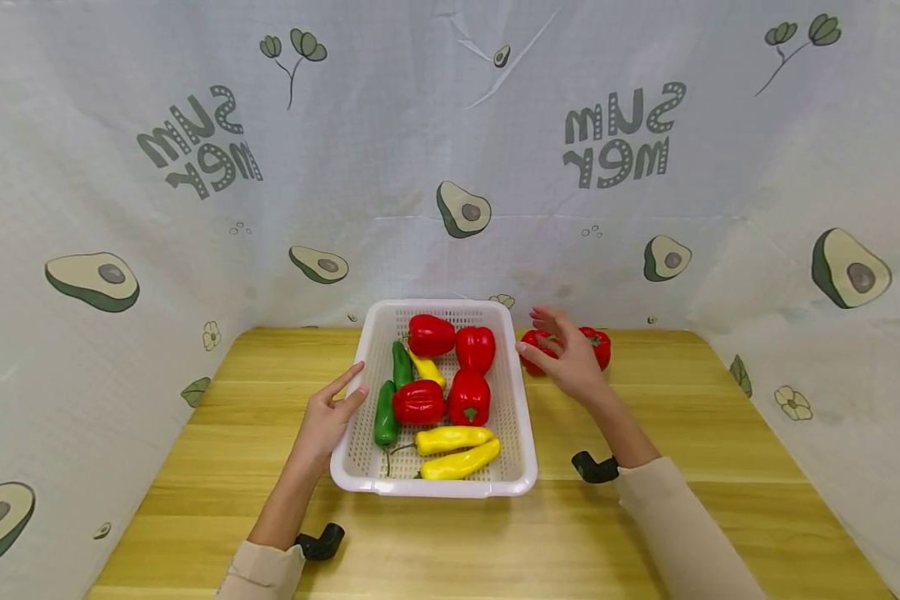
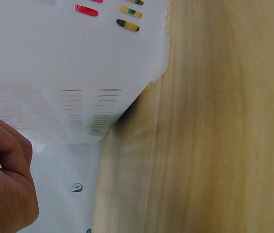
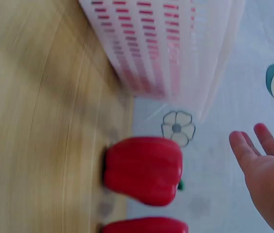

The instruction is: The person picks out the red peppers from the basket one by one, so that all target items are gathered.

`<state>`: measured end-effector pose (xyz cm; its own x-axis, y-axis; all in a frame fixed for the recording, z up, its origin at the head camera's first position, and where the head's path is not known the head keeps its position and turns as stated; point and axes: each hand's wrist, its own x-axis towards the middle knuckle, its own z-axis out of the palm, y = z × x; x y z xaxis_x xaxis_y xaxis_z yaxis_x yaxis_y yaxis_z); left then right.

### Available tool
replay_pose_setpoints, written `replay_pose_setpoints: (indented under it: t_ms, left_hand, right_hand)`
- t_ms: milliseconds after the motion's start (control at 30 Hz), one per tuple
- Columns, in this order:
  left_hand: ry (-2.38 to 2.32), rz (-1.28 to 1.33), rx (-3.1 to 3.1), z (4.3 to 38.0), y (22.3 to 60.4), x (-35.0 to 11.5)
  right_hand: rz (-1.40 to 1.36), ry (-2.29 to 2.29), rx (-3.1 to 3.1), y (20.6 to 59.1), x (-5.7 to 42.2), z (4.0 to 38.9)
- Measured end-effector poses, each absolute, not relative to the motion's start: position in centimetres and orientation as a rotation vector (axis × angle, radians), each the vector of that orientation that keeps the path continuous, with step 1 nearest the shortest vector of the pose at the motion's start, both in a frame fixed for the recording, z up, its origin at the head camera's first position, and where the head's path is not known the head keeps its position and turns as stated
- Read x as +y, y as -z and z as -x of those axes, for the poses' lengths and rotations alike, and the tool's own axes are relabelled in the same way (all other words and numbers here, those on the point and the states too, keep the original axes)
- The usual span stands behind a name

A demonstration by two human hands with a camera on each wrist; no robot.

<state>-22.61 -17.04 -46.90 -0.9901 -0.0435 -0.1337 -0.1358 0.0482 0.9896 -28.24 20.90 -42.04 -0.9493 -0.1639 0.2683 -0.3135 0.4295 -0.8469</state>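
Note:
A white plastic basket holds several red bell peppers, two green peppers and three long yellow peppers. My left hand grips the basket's left rim, thumb over the edge; in the left wrist view its fingers bend beside the slotted wall. To the right of the basket, my right hand hovers with fingers spread, holding nothing. Below and behind it lie two more red bell peppers, partly covered by the hand in the head view; one bell pepper shows whole in the right wrist view.
The wooden table carries everything. A white curtain printed with avocados stands along its back and both sides, close behind the basket. Black wrist mounts stick out beside the forearms.

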Motion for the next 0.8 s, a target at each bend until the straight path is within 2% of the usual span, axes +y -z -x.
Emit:
replay_pose_setpoints:
  t_ms: [800]
  left_hand:
    - [-2.127,0.198,2.240,22.4,46.7,-17.0]
  right_hand:
    - [-0.774,-1.737,-2.689,42.4,12.4,27.4]
